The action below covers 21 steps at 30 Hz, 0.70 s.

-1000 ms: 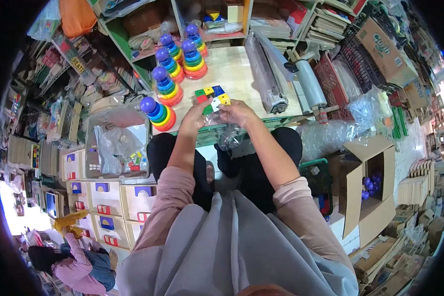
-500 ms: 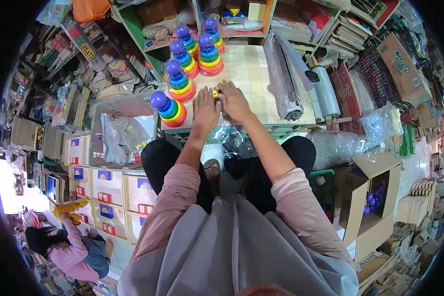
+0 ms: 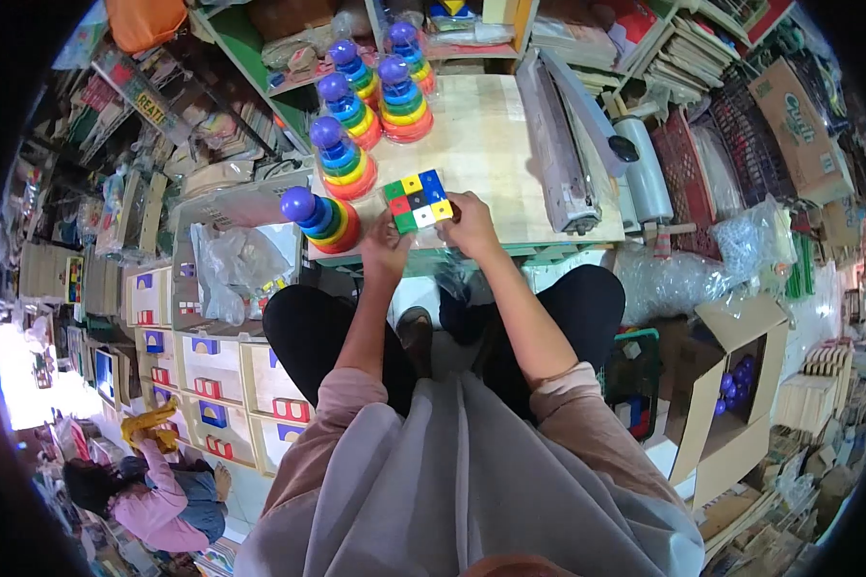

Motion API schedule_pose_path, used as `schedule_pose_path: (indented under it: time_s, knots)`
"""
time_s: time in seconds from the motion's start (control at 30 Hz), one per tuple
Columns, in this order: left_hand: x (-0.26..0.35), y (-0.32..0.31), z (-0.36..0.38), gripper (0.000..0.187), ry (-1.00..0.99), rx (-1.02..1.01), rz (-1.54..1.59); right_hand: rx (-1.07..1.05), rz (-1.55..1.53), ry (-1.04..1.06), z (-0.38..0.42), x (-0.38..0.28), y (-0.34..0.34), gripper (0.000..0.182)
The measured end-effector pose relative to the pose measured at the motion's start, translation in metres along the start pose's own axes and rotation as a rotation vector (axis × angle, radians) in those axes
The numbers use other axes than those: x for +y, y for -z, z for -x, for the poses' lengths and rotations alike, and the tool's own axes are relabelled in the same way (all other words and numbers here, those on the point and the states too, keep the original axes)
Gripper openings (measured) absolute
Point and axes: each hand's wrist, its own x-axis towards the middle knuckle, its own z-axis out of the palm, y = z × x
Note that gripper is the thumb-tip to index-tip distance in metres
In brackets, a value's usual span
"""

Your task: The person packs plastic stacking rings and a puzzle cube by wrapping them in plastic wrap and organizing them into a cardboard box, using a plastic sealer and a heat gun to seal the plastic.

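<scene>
A multicoloured cube puzzle (image 3: 417, 201) shows a three-by-three face of green, yellow, blue, red, black and white squares. It is at the front part of the wooden tabletop (image 3: 486, 144). My left hand (image 3: 385, 247) is closed at its lower left corner, fingers partly hidden. My right hand (image 3: 470, 224) grips its right edge, with the thumb and fingers bent round it. Left of the puzzle stands a rainbow ring stacker (image 3: 327, 220) with a purple ball on top. Several more stackers, such as a wrapped ring stacker (image 3: 406, 104), stand behind it.
A long bag sealer (image 3: 563, 144) lies along the table's right side. At the left is a grey crate (image 3: 188, 279) with plastic bags. An open cardboard box (image 3: 688, 409) holds purple balls. A person (image 3: 154, 495) sits at lower left with a yellow cloth (image 3: 152, 423).
My hands have moved from lying flat together on the table toward its front edge and apart. The puzzle's face now shows between them. The seated person's yellow cloth has shifted slightly.
</scene>
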Motion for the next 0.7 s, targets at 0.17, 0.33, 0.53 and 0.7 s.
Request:
schedule_pose_path:
  time_s: [0.17,0.33,0.53,0.7]
  knots:
    - [0.031,0.009,0.005,0.058,-0.083,0.053,-0.294,0.257,0.176,0.139,0.005,-0.002,-0.013,0.053]
    - [0.050,0.001,0.022,0.058,-0.628,0.054,-0.413,0.240,0.744,0.201,0.084,-0.052,0.050,0.047]
    - [0.103,-0.049,0.072,0.050,-0.525,-0.234,-0.030,0.267,0.598,0.067,0.242,-0.045,0.126,0.062]
    - [0.127,-0.094,0.119,0.055,-0.725,-0.438,-0.119,0.691,0.564,-0.633,0.382,0.060,0.145,0.060]
